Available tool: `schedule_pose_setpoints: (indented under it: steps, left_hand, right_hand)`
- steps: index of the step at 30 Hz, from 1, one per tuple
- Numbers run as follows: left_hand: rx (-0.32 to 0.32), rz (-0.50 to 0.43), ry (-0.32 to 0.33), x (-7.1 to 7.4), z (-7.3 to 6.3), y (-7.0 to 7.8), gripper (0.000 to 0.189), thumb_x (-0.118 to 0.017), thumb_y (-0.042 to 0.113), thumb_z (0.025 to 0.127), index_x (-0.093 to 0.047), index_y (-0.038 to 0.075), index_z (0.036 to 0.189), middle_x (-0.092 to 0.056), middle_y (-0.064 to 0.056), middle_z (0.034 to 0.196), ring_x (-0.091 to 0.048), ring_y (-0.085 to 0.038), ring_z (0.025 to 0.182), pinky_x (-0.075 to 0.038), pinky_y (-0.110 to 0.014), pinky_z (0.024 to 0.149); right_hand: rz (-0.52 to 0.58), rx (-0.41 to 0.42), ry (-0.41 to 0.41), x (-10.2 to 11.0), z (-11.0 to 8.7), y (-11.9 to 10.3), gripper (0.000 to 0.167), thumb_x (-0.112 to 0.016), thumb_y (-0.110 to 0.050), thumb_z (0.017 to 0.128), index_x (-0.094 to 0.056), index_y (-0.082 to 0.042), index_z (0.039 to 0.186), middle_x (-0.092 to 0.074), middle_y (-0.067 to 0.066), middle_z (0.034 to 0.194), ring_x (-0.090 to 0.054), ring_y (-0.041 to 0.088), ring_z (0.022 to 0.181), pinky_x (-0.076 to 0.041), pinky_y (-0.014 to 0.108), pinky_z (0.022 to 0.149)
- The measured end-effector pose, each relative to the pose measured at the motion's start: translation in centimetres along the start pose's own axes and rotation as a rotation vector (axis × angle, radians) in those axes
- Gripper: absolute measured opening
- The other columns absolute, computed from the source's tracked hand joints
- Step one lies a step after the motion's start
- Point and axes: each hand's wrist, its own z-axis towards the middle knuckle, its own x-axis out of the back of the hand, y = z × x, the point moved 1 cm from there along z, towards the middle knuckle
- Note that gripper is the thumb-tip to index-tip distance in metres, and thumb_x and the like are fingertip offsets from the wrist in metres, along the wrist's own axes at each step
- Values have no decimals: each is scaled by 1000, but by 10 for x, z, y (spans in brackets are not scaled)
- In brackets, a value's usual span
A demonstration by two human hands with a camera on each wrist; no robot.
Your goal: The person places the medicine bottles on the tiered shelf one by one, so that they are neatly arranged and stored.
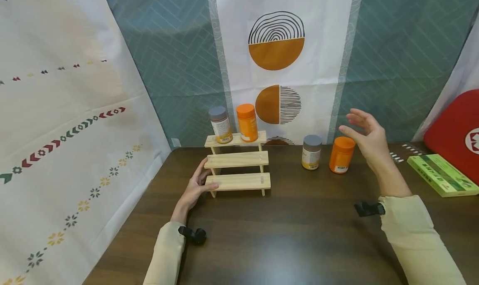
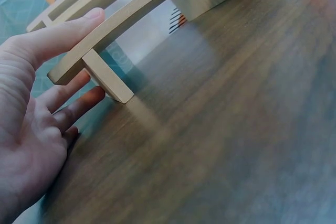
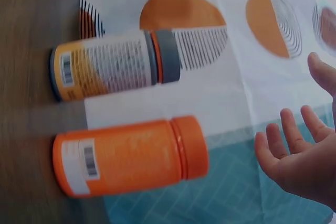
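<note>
A three-step wooden display stand [image 1: 238,182] stands on the left of the table. My left hand [image 1: 193,189] holds its left end, the thumb over the lowest step; in the left wrist view the other fingers pass below that step beside a leg [image 2: 108,77]. On the top step are a grey-lidded jar [image 1: 221,127] and an orange jar [image 1: 247,125]. My right hand [image 1: 368,137] is raised with nothing in it, fingers apart and slightly bent. Near it, an orange jar [image 1: 341,156] and a grey-lidded jar [image 1: 311,153] stand upright on the table.
A green box [image 1: 443,174] lies at the right, beside a red case [image 1: 458,127] with a white round mark. Patterned cloth [image 1: 164,68] hangs behind the table [image 1: 284,235], and white cloth [image 1: 75,152] borders its left side.
</note>
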Motion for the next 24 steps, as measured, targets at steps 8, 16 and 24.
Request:
schedule_pose_setpoints:
  steps: [8, 16, 24]
  left_hand:
    - [13, 6, 5, 0, 0, -1, 96, -66, -4, 87, -10, 31, 157, -36, -21, 153, -38, -43, 138, -44, -18, 95]
    - [13, 14, 0, -1, 3, 1, 95, -67, -3, 87, -12, 32, 157, -38, -21, 152, -51, -24, 129, -44, -19, 96]
    - [16, 2, 6, -3, 2, 0, 96, -67, -4, 87, -11, 31, 157, -34, -21, 154, -49, -28, 132, -47, -20, 92]
  right_hand:
    - [-44, -89, -12, 12, 5, 21, 63, -66, -35, 92, -39, -29, 149, -49, -13, 136, -42, 8, 125, -37, 35, 111]
    - [-67, -173, -85, 21, 10, 35, 72, -64, -43, 92, -29, -28, 154, -31, 9, 159, -25, 34, 144, -19, 59, 117]
    - [-80, -224, -200, 22, 14, 51, 77, -62, -42, 94, -22, -21, 156, -20, 20, 161, -15, 43, 147, -15, 64, 116]
